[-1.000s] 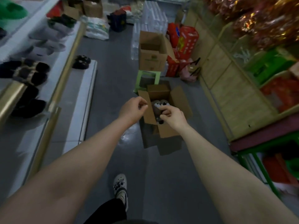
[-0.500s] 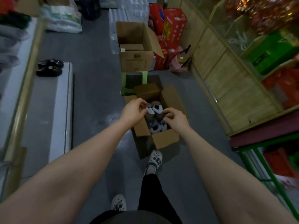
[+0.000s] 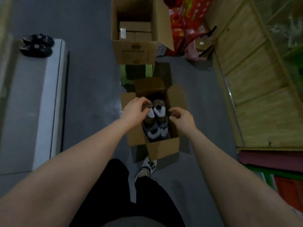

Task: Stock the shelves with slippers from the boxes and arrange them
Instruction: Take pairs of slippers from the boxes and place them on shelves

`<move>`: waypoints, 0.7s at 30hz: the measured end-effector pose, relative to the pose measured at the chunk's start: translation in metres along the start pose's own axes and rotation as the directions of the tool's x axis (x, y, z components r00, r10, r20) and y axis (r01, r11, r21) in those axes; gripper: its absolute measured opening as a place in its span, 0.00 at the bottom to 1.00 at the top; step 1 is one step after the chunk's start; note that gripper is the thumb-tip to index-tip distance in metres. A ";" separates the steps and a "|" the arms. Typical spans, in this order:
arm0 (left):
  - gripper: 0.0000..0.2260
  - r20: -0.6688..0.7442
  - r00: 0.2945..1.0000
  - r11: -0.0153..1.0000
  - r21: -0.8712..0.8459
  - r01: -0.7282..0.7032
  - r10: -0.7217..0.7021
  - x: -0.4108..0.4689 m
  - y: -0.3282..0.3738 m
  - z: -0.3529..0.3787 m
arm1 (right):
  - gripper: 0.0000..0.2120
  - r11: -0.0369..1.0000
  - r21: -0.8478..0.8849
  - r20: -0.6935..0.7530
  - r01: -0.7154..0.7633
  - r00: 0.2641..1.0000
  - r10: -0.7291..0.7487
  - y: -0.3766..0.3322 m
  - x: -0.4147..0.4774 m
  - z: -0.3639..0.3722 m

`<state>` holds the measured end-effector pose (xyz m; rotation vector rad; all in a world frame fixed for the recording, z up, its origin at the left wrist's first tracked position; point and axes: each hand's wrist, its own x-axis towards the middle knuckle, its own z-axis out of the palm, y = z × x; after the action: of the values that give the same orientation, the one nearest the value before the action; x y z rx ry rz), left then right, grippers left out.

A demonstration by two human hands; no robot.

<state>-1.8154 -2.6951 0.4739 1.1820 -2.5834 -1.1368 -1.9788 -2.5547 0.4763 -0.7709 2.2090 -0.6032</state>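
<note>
An open cardboard box (image 3: 161,149) stands on the grey floor in front of me, with several brown, grey and white fluffy slippers (image 3: 158,112) packed inside. My left hand (image 3: 135,109) reaches over the box's left edge and pinches the top of a brown slipper (image 3: 148,118). Over the box's right side hovers my right hand (image 3: 182,117), fingers curled and holding nothing. A pair of black slippers (image 3: 37,45) sits on the low grey shelf (image 3: 49,95) at the left.
A larger open carton (image 3: 136,51) with small boxes inside stands on a green stool (image 3: 123,71) behind the slipper box. Red bags (image 3: 183,22) lie at the back. A wooden lattice counter (image 3: 246,79) runs along the right. My foot (image 3: 146,167) is next to the box.
I have come closer to the box and look more steeply down. My right hand has left the slippers and drawn back to the right; my left hand now pinches a brown slipper.
</note>
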 end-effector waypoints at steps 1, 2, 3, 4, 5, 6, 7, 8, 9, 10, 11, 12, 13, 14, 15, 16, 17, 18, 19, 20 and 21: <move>0.12 0.013 1.000 1.000 -0.005 0.017 -0.016 0.010 -0.005 0.005 | 0.15 1.000 0.005 0.011 -0.016 1.000 0.016 0.004 0.010 0.002; 0.13 0.029 0.999 0.999 -0.006 0.034 -0.034 0.019 -0.009 0.009 | 0.15 0.999 0.015 0.022 -0.037 0.999 0.036 0.009 0.019 0.004; 0.13 0.050 0.997 0.998 -0.007 0.055 -0.054 0.030 -0.015 0.014 | 0.15 0.998 0.028 0.034 -0.060 0.998 0.059 0.013 0.029 0.007; 0.13 0.069 0.995 0.997 -0.010 0.073 -0.072 0.041 -0.021 0.019 | 0.14 0.996 0.040 0.044 -0.085 0.996 0.083 0.018 0.040 0.011; 0.13 0.085 0.993 0.996 -0.018 0.088 -0.087 0.051 -0.028 0.023 | 0.14 0.993 0.045 0.051 -0.111 0.993 0.109 0.022 0.050 0.015; 0.13 0.102 0.990 0.995 -0.029 0.099 -0.095 0.062 -0.035 0.028 | 0.13 0.989 0.051 0.054 -0.140 0.989 0.138 0.027 0.060 0.020; 0.13 0.118 0.988 0.994 -0.038 0.106 -0.100 0.072 -0.041 0.034 | 0.12 0.984 0.057 0.057 -0.169 0.984 0.166 0.032 0.070 0.024; 0.14 0.138 0.985 0.993 -0.044 0.110 -0.103 0.082 -0.048 0.039 | 0.12 0.977 0.069 0.059 -0.199 0.979 0.196 0.036 0.079 0.029; 0.15 0.163 0.981 0.992 -0.047 0.115 -0.106 0.092 -0.056 0.044 | 0.11 0.971 0.080 0.058 -0.227 0.973 0.222 0.040 0.088 0.034; 0.16 0.187 0.976 0.991 -0.052 0.125 -0.113 0.102 -0.064 0.049 | 0.09 0.963 0.091 0.058 -0.255 0.966 0.251 0.044 0.097 0.040; 0.16 0.207 0.970 0.988 -0.060 0.144 -0.129 0.111 -0.073 0.054 | 0.08 0.953 0.096 0.062 -0.286 0.958 0.281 0.047 0.107 0.046; 0.17 0.221 0.965 0.985 -0.070 0.161 -0.142 0.120 -0.083 0.060 | 0.08 0.944 0.101 0.069 -0.315 0.949 0.309 0.051 0.117 0.053; 0.17 0.235 0.960 0.981 -0.078 0.175 -0.152 0.128 -0.093 0.066 | 0.10 0.937 0.092 0.076 -0.338 0.940 0.332 0.056 0.128 0.061; 0.18 0.248 0.956 0.979 -0.084 0.184 -0.158 0.136 -0.102 0.072 | 0.12 0.930 0.081 0.084 -0.358 0.932 0.351 0.061 0.139 0.069; 0.18 0.262 0.951 0.978 -0.087 0.192 -0.164 0.143 -0.112 0.079 | 0.14 0.924 0.071 0.092 -0.375 0.925 0.369 0.066 0.149 0.078; 0.19 0.281 0.944 0.975 -0.088 0.204 -0.172 0.149 -0.122 0.087 | 0.15 0.917 0.067 0.096 -0.393 0.917 0.386 0.071 0.159 0.086; 0.19 0.302 0.936 0.972 -0.087 0.218 -0.182 0.154 -0.132 0.094 | 0.15 0.910 0.066 0.100 -0.410 0.910 0.403 0.076 0.169 0.094; 0.20 0.321 0.928 0.971 -0.082 0.226 -0.189 0.159 -0.141 0.103 | 0.15 0.905 0.076 0.107 -0.419 0.906 0.410 0.083 0.179 0.103; 0.20 0.338 0.922 0.971 -0.074 0.227 -0.190 0.163 -0.151 0.111 | 0.15 0.902 0.083 0.118 -0.425 0.902 0.414 0.090 0.190 0.112; 0.20 0.353 0.917 0.973 -0.067 0.223 -0.186 0.167 -0.161 0.121 | 0.15 0.901 0.082 0.133 -0.426 0.901 0.414 0.097 0.201 0.121; 0.21 0.368 0.912 0.974 -0.062 0.219 -0.181 0.172 -0.170 0.131 | 0.16 0.900 0.072 0.145 -0.429 0.898 0.416 0.104 0.213 0.130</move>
<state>-1.8766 -2.8073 0.2305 1.3525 -2.6570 -1.6516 -2.0386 -2.6489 0.2305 -0.2486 2.1166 -0.4292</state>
